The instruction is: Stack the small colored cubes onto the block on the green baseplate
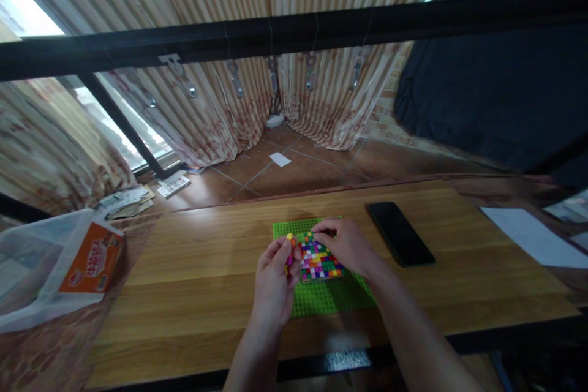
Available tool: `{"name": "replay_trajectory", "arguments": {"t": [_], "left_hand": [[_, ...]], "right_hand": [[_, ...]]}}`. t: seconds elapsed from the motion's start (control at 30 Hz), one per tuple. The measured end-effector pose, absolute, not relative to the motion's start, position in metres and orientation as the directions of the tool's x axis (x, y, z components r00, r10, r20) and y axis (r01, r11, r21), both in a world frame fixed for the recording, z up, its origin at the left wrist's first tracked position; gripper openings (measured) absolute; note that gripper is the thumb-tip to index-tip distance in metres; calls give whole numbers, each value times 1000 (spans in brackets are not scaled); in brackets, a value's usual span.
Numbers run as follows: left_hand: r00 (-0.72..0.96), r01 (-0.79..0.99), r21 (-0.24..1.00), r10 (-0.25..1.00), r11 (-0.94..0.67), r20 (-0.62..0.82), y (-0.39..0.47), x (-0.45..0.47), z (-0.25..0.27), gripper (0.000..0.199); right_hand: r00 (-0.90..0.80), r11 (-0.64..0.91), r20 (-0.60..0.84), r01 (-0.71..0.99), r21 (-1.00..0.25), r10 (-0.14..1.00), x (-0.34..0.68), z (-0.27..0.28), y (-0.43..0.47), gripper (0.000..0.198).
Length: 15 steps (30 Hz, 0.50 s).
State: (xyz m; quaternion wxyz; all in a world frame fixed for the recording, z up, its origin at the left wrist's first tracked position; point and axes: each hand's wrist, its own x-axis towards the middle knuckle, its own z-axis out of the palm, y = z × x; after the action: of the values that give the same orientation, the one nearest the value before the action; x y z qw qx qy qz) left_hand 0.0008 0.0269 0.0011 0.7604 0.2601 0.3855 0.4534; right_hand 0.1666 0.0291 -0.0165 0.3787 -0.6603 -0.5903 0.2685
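A green studded baseplate (316,303) lies on the wooden table, with a block of small multicoloured building bricks (321,262) built up on it. My left hand (275,278) is closed around several small loose bricks (290,237); yellow, orange and pink ones show at its fingers, beside the block's left edge. Over the far right corner of the block, my right hand (346,245) has its fingertips pinched together, touching the bricks near a green one. Whatever sits between those fingertips is too small to make out.
A black phone (400,234) lies on the wooden table (197,282) right of the baseplate. Left of the table stands a translucent plastic bin (50,220) with an orange packet. A dark metal bar (275,30) with hanging hooks crosses above. White paper (535,236) lies at right.
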Motion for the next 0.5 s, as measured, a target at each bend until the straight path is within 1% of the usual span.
{"name": "replay_trajectory", "arguments": {"t": [0.13,0.23,0.3,0.4,0.5], "left_hand": [[320,-464,764,889,448,-327,24,1,4,24],[326,-429,791,892,435,-314,22,2,2,23],[328,-400,821,900,408,-288,21,4,-1,25],[341,-368,858,911,358,-234,21,7,-6,27],[339,-352,882,921,313,-191,21,8,-10,29]], "right_hand": [[171,5,115,536,-844,979,168,-14,25,17],[214,59,187,494,-868,959,163,-2,20,20],[195,110,222,461,-880,955,157,8,18,20],[105,145,213,448,-882,971,147,20,14,21],[105,105,162,414,-904,981,142,23,12,19]]}}
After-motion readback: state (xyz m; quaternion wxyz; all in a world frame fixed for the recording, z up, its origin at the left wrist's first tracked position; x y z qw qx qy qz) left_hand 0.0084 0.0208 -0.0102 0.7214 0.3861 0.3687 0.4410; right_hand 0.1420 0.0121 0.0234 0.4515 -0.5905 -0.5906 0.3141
